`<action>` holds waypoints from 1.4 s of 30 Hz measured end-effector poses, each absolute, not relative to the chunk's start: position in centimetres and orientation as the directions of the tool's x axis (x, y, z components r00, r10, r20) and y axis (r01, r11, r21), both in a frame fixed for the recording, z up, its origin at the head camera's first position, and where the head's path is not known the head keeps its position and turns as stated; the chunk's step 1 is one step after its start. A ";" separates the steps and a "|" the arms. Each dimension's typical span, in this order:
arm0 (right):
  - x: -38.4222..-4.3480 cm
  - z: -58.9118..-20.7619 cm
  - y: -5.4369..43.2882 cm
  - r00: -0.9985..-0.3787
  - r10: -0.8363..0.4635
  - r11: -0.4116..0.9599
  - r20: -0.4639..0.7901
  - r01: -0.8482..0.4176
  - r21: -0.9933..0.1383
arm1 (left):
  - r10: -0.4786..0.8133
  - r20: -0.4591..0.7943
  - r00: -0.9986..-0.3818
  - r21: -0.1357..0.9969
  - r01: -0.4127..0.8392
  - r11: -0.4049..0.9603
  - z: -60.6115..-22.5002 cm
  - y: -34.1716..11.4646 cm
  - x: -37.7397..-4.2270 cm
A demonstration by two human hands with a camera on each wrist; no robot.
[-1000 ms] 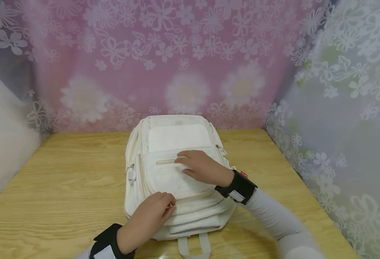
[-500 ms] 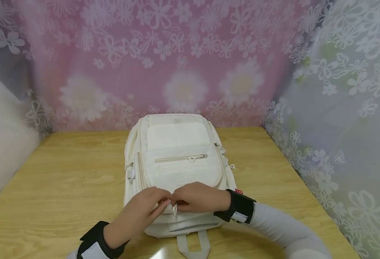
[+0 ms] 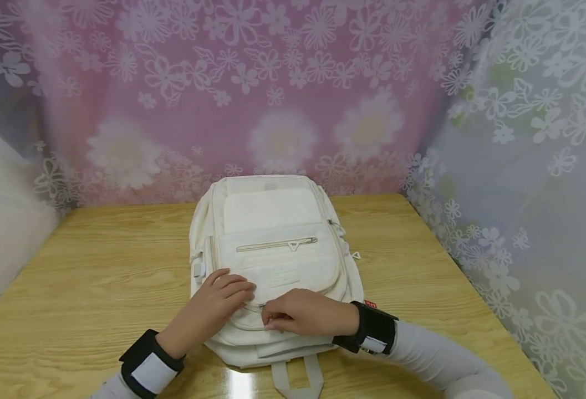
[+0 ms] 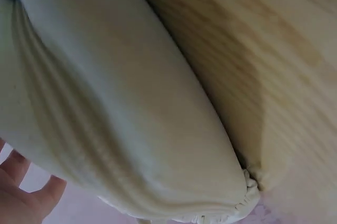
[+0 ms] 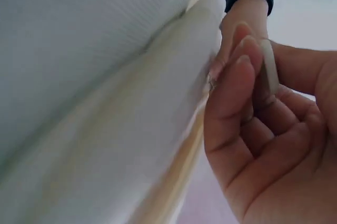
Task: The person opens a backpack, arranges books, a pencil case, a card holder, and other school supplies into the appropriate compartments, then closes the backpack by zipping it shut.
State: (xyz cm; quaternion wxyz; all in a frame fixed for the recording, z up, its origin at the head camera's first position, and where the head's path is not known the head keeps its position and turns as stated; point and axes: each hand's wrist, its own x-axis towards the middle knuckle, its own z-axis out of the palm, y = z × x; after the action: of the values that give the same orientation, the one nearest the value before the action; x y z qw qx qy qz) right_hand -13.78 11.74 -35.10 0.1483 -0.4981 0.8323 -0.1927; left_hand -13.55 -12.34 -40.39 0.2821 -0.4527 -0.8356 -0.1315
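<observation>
A cream backpack [image 3: 273, 210] lies front side up on the table, its grey-white top loop [image 3: 300, 379] toward the person. My right hand [image 3: 305, 313] is at the curved zipper along the near edge of the front pocket. In the right wrist view its thumb and fingers pinch an off-white zipper pull [image 5: 269, 66]. My left hand [image 3: 208, 310] rests on the near left of the pocket with fingers extended, just left of the right hand. Only some of its fingertips [image 4: 50, 195] show in the left wrist view, beside the bag's bulging side.
The wooden table [image 3: 123, 266] extends to both sides of the bag. A second zipper [image 3: 276, 244] with a triangular pull crosses the pocket higher up. A small red tag [image 3: 370, 303] sticks out at the right side. Flowered curtains [image 3: 273, 83] hang behind and to the right.
My right hand came down from the upper zipper to the pocket's near edge and now pinches the zipper pull. My left hand met it there, then moved left and spread its fingers on the bag.
</observation>
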 end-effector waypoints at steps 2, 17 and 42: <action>-13.6 -34.9 12.1 -0.491 -0.869 0.455 -0.053 -0.754 -0.474 | 0.669 0.613 -0.421 -0.035 0.831 0.555 -40.4 -12.2 -13.6; -14.8 -34.4 21.5 -0.719 -0.695 0.676 0.007 -0.656 -0.335 | 0.673 0.585 -0.453 0.045 0.847 0.530 -39.8 -14.6 -13.1; -26.6 -39.1 21.3 -0.891 -0.408 0.635 -0.199 -0.121 -0.763 | 0.220 -0.002 -0.976 0.812 0.127 0.570 -41.3 -17.4 -16.3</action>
State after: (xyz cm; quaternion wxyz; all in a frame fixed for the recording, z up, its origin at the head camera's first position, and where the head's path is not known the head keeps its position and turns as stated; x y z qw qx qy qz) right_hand -26.56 21.29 -39.06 0.1794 -0.1493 0.8862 -0.4002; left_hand -16.32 -17.36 -41.26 -0.0512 -0.0980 -0.8845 -0.4533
